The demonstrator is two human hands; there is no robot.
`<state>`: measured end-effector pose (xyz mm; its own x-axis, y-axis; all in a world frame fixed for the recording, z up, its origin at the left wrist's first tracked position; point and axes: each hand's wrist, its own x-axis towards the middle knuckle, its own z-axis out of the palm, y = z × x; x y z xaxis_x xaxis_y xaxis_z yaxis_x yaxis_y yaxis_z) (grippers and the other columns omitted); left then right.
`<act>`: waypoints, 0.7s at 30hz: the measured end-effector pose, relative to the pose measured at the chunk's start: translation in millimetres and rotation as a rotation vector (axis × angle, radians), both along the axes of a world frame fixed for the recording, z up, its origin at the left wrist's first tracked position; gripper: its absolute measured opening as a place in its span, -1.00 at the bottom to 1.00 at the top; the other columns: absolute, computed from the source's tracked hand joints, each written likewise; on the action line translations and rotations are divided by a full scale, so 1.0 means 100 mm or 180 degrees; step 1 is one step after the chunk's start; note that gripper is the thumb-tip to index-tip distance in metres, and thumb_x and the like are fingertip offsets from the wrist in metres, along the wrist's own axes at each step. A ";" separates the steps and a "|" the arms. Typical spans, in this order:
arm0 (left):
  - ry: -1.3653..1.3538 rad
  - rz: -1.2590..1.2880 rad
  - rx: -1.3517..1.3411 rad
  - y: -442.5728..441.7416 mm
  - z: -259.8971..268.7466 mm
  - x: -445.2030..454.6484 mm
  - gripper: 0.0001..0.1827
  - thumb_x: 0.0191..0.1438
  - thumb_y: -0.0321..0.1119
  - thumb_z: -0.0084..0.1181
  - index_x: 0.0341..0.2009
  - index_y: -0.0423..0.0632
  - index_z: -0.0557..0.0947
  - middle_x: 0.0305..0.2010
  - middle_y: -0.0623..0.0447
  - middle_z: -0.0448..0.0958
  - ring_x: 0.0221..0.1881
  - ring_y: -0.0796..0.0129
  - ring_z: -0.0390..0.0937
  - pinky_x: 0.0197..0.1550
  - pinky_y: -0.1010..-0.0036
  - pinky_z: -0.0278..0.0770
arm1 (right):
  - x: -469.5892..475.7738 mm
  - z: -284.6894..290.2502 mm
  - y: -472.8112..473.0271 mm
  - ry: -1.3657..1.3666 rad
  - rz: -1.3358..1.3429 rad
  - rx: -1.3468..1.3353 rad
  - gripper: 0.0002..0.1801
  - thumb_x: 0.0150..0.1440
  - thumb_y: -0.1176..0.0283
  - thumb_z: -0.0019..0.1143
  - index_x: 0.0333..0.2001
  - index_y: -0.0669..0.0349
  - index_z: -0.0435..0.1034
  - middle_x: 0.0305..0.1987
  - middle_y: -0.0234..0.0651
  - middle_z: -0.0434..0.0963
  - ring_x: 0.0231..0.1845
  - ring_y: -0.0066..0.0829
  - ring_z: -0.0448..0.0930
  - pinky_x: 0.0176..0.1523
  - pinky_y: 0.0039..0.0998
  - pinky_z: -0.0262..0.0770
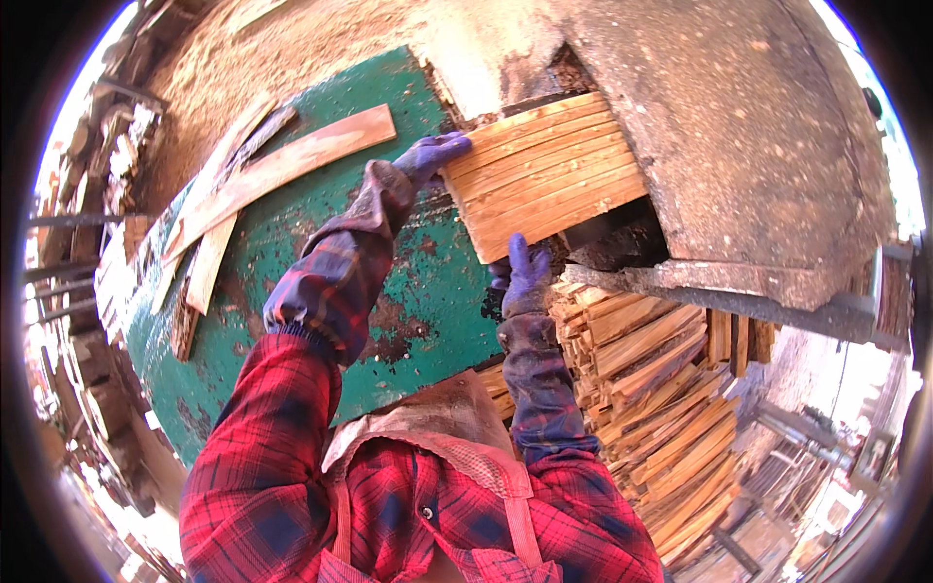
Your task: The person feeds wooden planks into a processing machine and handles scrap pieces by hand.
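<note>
A row of sawn wooden slats (547,175) lies edge to edge as one block, partly over a dark opening (619,233). My left hand (436,154), in a purple glove, holds the block at its far left corner. At the near left corner my right hand (526,275), gloved the same way, grips the near edge; its thumb side is partly hidden. Beneath my left forearm spreads a green metal tabletop (415,270) with worn, flaking paint. Whether the slats rest on a support or hang in my hands cannot be told.
Loose boards (291,175) lie crossed on the green top's left side. A brown, sawdust-strewn surface (729,146) borders the opening on the right. Below its front edge stands a tall pile of cut slats (656,393). Sawdust (219,80) heaps beyond the table.
</note>
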<state>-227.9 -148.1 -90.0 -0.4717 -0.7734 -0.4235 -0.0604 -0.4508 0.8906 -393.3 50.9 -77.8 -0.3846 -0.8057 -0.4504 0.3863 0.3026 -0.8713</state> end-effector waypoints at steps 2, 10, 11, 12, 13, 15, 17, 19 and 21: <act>0.0043 -0.0142 -0.0003 0.01 -0.04 0.02 -0.38 0.03 0.08 0.14 0.13 0.04 0.48 -0.11 0.10 0.56 -0.17 0.35 0.51 -0.21 0.37 0.50 | -0.01 0.00 0.01 -0.0112 -0.0035 0.0057 -0.57 0.10 0.06 0.14 -0.24 0.21 0.30 -0.53 -0.41 0.49 -0.67 -0.66 0.44 -0.67 -0.67 0.30; -0.0072 -0.0062 0.0096 0.05 -0.03 0.11 -0.46 0.08 0.13 0.05 0.05 0.08 0.53 -0.38 0.19 0.53 -0.47 0.52 0.42 -0.52 0.57 0.34 | 0.12 0.00 0.06 -0.0157 -0.0070 0.0063 -0.61 0.12 0.11 0.14 -0.28 0.22 0.28 -0.52 -0.38 0.50 -0.65 -0.63 0.47 -0.66 -0.65 0.37; -0.0107 -0.0059 0.0089 0.07 -0.02 0.10 -0.46 0.08 0.13 0.05 0.04 0.07 0.54 -0.37 0.19 0.53 -0.46 0.51 0.43 -0.51 0.56 0.34 | 0.11 0.00 0.08 -0.0168 -0.0070 0.0027 -0.61 0.12 0.11 0.14 -0.28 0.22 0.27 -0.52 -0.37 0.50 -0.65 -0.63 0.47 -0.66 -0.65 0.37; -0.0165 -0.0028 0.0077 0.08 0.00 0.13 -0.47 0.07 0.13 0.05 0.02 0.06 0.54 -0.36 0.18 0.53 -0.45 0.51 0.43 -0.51 0.56 0.35 | 0.13 0.02 0.09 -0.0175 -0.0058 -0.0002 -0.59 0.12 0.10 0.14 -0.29 0.23 0.27 -0.51 -0.37 0.50 -0.65 -0.63 0.47 -0.65 -0.65 0.37; -0.0200 -0.0052 0.0044 0.09 0.01 0.16 -0.48 0.07 0.13 0.05 0.01 0.07 0.55 -0.36 0.18 0.53 -0.45 0.50 0.44 -0.50 0.56 0.35 | 0.15 0.03 0.10 -0.0215 -0.0094 0.0002 -0.58 0.10 0.10 0.16 -0.29 0.23 0.27 -0.52 -0.37 0.50 -0.65 -0.63 0.47 -0.65 -0.64 0.38; -0.0265 -0.0089 -0.0019 0.10 0.04 0.22 -0.49 0.07 0.13 0.05 -0.02 0.07 0.56 -0.35 0.18 0.54 -0.43 0.49 0.44 -0.48 0.56 0.36 | 0.19 0.05 0.10 -0.0288 -0.0153 0.0012 -0.56 0.08 0.09 0.20 -0.29 0.24 0.26 -0.53 -0.38 0.49 -0.64 -0.63 0.48 -0.65 -0.63 0.39; -0.0332 0.0026 0.0064 0.13 0.06 0.22 -0.50 0.06 0.11 0.08 -0.03 0.05 0.57 -0.36 0.17 0.54 -0.42 0.46 0.44 -0.45 0.54 0.36 | 0.21 0.04 0.12 -0.0292 -0.0129 0.0086 -0.56 0.08 0.09 0.20 -0.30 0.24 0.26 -0.52 -0.37 0.49 -0.63 -0.62 0.49 -0.64 -0.63 0.39; -0.0418 0.0054 0.0079 0.16 0.10 0.16 -0.50 0.05 0.11 0.09 -0.04 0.03 0.57 -0.37 0.17 0.54 -0.44 0.46 0.42 -0.48 0.54 0.32 | 0.19 0.00 0.13 -0.0282 -0.0135 0.0098 -0.56 0.08 0.10 0.20 -0.30 0.25 0.25 -0.52 -0.36 0.49 -0.63 -0.61 0.49 -0.64 -0.62 0.40; -0.0616 -0.0064 -0.0213 0.20 0.15 0.15 -0.43 0.06 0.18 0.01 -0.22 -0.12 0.60 -0.43 0.04 0.53 -0.49 0.34 0.44 -0.47 0.46 0.37 | 0.19 -0.02 0.15 -0.0266 -0.0159 0.0057 -0.56 0.08 0.10 0.20 -0.31 0.25 0.25 -0.53 -0.35 0.49 -0.63 -0.60 0.49 -0.64 -0.61 0.40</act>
